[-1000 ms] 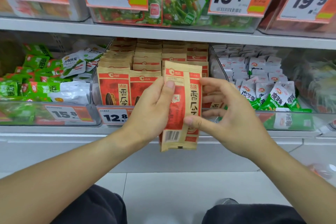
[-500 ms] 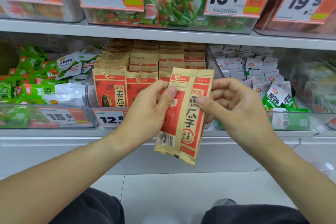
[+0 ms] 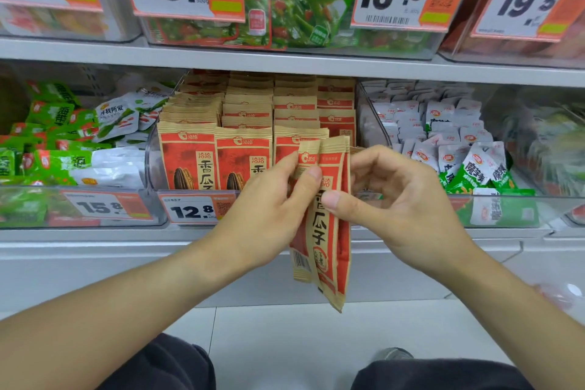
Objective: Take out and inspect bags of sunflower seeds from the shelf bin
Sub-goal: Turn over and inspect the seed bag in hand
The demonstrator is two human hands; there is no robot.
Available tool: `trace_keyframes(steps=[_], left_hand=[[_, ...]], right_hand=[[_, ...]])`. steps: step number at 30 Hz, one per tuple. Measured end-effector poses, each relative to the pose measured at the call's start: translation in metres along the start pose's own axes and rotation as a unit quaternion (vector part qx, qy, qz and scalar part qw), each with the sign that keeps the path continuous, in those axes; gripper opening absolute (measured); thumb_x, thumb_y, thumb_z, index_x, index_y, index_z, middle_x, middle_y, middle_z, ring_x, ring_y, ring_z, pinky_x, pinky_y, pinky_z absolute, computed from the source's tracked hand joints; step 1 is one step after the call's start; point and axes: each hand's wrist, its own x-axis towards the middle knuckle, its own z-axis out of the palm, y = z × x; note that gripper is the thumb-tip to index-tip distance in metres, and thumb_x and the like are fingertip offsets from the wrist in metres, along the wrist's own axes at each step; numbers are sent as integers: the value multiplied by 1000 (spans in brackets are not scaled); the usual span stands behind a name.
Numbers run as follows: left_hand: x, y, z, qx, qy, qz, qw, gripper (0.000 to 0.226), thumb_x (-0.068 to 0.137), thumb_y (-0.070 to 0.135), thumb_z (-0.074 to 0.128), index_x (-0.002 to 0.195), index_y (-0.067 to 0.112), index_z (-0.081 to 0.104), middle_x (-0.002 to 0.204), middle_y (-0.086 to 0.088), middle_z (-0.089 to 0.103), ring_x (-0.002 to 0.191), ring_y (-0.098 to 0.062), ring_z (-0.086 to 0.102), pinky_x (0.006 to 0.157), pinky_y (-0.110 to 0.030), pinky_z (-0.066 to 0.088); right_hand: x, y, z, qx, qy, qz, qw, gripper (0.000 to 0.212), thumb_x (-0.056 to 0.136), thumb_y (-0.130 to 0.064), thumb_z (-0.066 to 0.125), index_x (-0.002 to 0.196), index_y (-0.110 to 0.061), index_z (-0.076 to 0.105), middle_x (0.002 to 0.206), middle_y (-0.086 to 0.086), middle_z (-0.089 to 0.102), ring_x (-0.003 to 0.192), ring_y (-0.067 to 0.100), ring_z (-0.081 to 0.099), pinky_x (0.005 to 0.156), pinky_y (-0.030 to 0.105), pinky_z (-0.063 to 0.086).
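I hold two red-and-tan bags of sunflower seeds (image 3: 329,237) upright in front of the shelf, one behind the other and fanned slightly apart. My left hand (image 3: 269,212) pinches their upper left edge with thumb and fingers. My right hand (image 3: 402,199) presses its thumb on the front bag's face, its fingers curled behind. Behind them, the clear shelf bin (image 3: 152,165) is packed with rows of the same sunflower seed bags (image 3: 243,123), and a 12.8 price tag (image 3: 193,209) sits on its front.
A bin of green and white snack packs (image 3: 79,142) stands to the left, one of white and green packs (image 3: 459,142) to the right. The upper shelf (image 3: 285,60) carries bins with large price tags. My knees (image 3: 443,374) and white floor lie below.
The two bags have turned more edge-on and spread apart. My right thumb has slid lower on the front bag, and both hands have drawn closer together.
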Motion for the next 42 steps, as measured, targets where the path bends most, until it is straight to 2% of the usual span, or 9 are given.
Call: trace_keyframes(steps=[4,7,10,14,19,25,31,36,42], left_hand=[[-1,1,1,-1,-7,-5,1000,38,109,36,37,138,26,58,123,18,68,117,4,59,105,-26,47],[-1,1,1,-12,-14,-4,1000,42,107,43,37,141,28,56,124,19,67,118,7,58,106,-26,47],[-1,0,1,-26,-22,-5,999,61,99,57,45,153,30,39,130,21,64,122,6,57,107,-33,49],[-4,-2,2,-40,-33,13,999,101,81,65,60,158,44,-2,147,24,48,136,-2,48,110,-42,47],[-4,0,3,-8,-80,22,997,101,76,66,65,153,58,1,148,19,45,133,-4,51,107,-42,49],[-3,-2,-3,4,-138,17,990,116,77,55,79,155,53,-6,151,20,42,130,1,53,106,-37,51],[-4,2,-2,-88,-134,-9,987,111,88,11,74,158,42,-5,144,12,54,115,-5,66,87,-25,59],[-3,-2,-2,-144,-149,-22,978,105,91,-3,68,160,39,1,134,18,63,116,-16,68,96,-42,58],[-1,-3,-8,-172,-193,-13,966,97,91,2,66,161,30,5,143,16,55,125,-16,63,101,-33,54]], right_hand=[[-1,0,2,6,3,0,1000,27,68,-25,83,90,-17,72,86,4,73,80,15,67,66,31,60],[-1,-1,1,6,6,5,1000,27,69,-26,83,93,-18,73,89,5,75,80,14,70,63,25,58],[1,1,-4,16,38,13,999,29,70,-23,81,96,-13,74,90,6,77,80,20,74,60,28,59],[5,3,-13,74,111,22,991,32,70,-19,78,99,-7,72,91,9,78,87,37,74,67,42,64],[5,-3,-19,130,158,29,978,31,76,-16,74,104,-5,69,87,0,77,85,21,77,64,36,64],[4,-3,-19,126,170,34,977,43,69,-22,80,108,-6,72,95,3,79,86,20,77,63,30,62],[3,-4,-14,115,123,-16,986,69,57,-17,85,123,-13,67,113,0,77,105,16,73,83,26,59],[1,-5,-8,93,103,-34,990,72,58,-11,85,127,-17,65,116,-4,76,106,15,73,81,26,60],[2,-3,-10,81,102,-37,991,67,60,-12,85,124,-18,66,114,-6,76,103,14,74,83,25,59]])
